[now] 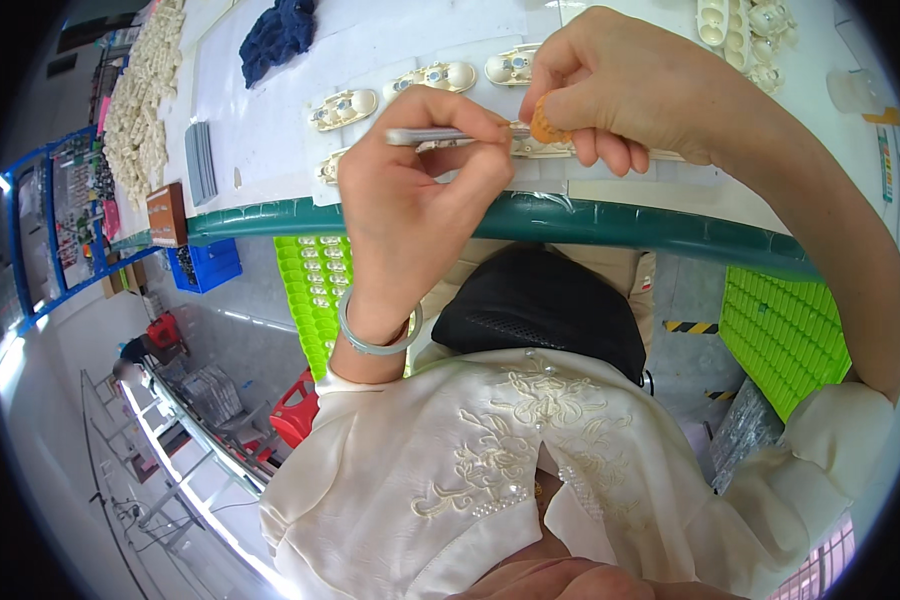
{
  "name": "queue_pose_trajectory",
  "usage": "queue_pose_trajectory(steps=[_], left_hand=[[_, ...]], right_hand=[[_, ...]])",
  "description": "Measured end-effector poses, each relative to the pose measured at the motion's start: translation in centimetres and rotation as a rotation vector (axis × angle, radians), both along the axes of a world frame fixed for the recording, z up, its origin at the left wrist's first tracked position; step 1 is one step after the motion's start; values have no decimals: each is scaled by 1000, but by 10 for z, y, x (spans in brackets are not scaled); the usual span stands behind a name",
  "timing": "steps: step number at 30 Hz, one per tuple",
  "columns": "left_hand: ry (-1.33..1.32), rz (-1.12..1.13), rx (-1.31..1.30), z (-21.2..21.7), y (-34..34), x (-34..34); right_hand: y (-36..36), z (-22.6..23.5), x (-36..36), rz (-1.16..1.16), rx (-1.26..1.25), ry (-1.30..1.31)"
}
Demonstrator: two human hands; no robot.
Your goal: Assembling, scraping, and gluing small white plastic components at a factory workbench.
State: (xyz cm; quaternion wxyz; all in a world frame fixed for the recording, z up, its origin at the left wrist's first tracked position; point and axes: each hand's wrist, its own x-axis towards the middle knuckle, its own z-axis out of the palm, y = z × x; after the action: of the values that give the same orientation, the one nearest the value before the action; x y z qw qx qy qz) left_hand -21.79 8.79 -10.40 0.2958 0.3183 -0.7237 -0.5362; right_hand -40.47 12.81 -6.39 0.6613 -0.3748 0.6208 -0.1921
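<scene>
My left hand is closed, thumb and forefinger pinching a slender whitish rod. The rod lies level above the bench edge, its kind unclear. Close by on the right, my right hand is bent into a pinch. An orange ridged cover, like a rubber finger cot, sits at its fingertips. What those fingers hold is hidden. Below and between the hands lies a partly covered cream plastic part. Behind them stand more cream parts with round cups, such as one and another.
The white bench has a green padded edge. On it lie a dark blue cloth, a heap of cream pieces, grey strips and a brown block. Green trays and a blue bin stand below.
</scene>
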Motion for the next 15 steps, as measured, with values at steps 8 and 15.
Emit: queue_pose_trajectory(steps=[8, 15], left_hand=[[79, 10, -29, 11, -12, 21], [-97, -147, -195, -2, -11, 4]], right_hand=[[8, -20, 9, -120, -188, 84], [13, -20, 2, -76, -195, 47]])
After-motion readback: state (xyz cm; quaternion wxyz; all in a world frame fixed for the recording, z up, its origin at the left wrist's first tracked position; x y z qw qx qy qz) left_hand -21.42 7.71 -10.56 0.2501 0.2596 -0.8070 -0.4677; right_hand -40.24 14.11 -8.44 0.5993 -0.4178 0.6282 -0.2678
